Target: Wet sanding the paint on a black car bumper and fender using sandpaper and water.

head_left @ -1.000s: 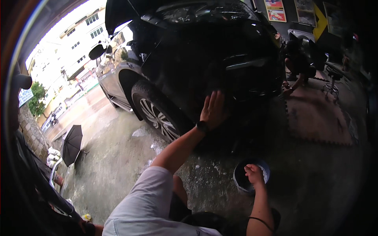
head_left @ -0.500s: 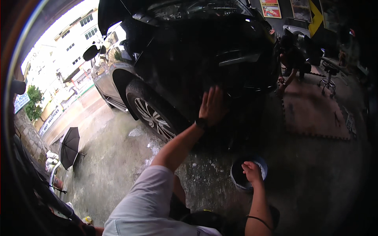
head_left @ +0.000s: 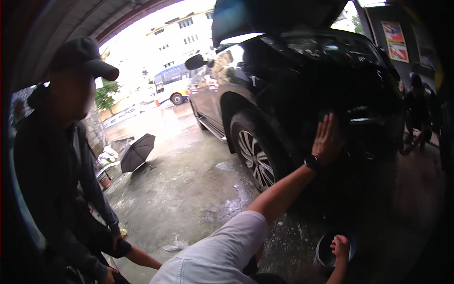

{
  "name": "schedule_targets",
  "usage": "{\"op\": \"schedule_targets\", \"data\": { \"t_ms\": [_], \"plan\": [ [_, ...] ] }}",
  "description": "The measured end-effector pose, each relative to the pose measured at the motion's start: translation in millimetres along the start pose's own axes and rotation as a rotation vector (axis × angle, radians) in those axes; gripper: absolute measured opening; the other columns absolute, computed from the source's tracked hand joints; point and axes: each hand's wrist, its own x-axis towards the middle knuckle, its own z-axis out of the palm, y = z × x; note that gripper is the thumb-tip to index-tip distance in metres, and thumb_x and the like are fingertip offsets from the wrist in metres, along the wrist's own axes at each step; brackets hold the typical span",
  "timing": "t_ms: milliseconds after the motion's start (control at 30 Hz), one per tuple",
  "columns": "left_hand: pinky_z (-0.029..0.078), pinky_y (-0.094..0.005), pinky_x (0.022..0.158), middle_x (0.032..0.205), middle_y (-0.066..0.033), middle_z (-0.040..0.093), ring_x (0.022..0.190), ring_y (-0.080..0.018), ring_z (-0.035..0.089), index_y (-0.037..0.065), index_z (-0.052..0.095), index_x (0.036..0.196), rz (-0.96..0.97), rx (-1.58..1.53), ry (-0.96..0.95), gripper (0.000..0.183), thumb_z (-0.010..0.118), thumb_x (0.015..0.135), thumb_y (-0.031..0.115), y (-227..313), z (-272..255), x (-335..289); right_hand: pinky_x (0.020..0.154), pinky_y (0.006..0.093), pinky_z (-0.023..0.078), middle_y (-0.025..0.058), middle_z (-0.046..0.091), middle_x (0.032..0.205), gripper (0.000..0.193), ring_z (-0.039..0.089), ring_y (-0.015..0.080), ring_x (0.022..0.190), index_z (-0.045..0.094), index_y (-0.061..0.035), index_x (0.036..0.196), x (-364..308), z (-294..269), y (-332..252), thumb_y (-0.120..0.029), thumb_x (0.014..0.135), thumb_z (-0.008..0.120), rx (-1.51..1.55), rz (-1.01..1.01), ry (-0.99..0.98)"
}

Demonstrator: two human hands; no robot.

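Note:
My left hand (head_left: 327, 140), with a dark watch on the wrist, lies with fingers stretched out against the dark front corner of a car (head_left: 369, 97). The car's hood is raised, and its front wheel (head_left: 255, 154) stands left of this hand. Lower right, my right hand (head_left: 339, 247) is over a round bucket (head_left: 353, 248) on the floor. Its fingers are curled in, and whatever they hold, if anything, cannot be made out. Shadow hides the car surface around my left palm and most of the bucket's inside.
Close on my left stands a person in a dark cap and jacket (head_left: 52, 161). Another person (head_left: 418, 106) crouches beyond the car at right. An opened black umbrella (head_left: 137, 153) and a crumpled clear plastic piece (head_left: 175, 244) lie on the wet concrete. A bus (head_left: 172, 83) is on the street.
The view has swung left, so the car and bucket appear farther right. The capped person and the bus now show. My left hand stays at the car, my right hand over the bucket.

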Motion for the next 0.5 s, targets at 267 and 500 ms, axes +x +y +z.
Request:
{"op": "schedule_targets", "data": {
  "t_ms": [267,500],
  "plan": [
    [0.053,-0.0446,0.096,0.131,-0.0190,0.059,0.123,-0.0370,0.057,0.001,0.060,0.126,-0.104,-0.424,0.059,0.040,0.062,0.086,0.002,16.6,-44.7,-79.0,0.046,0.0231,0.042,0.0042,0.061,0.087,0.040,0.059,0.0111,0.063,0.057,-0.0103,0.127,11.2,14.8,-15.6,-0.027,0.091,0.062,0.011,0.032,0.031],
    [0.053,-0.0428,0.088,0.130,-0.0157,0.062,0.112,-0.0309,0.064,0.012,0.061,0.129,-0.359,-0.299,-0.676,0.044,0.054,0.098,0.042,61.3,37.1,-256.3,0.079,0.0279,0.055,0.0093,0.069,0.105,0.067,0.068,0.0190,0.091,0.043,-0.0168,0.148,-104.5,-85.3,-131.1,-0.035,0.088,0.068,0.315,-0.775,0.558]
  ]
}}
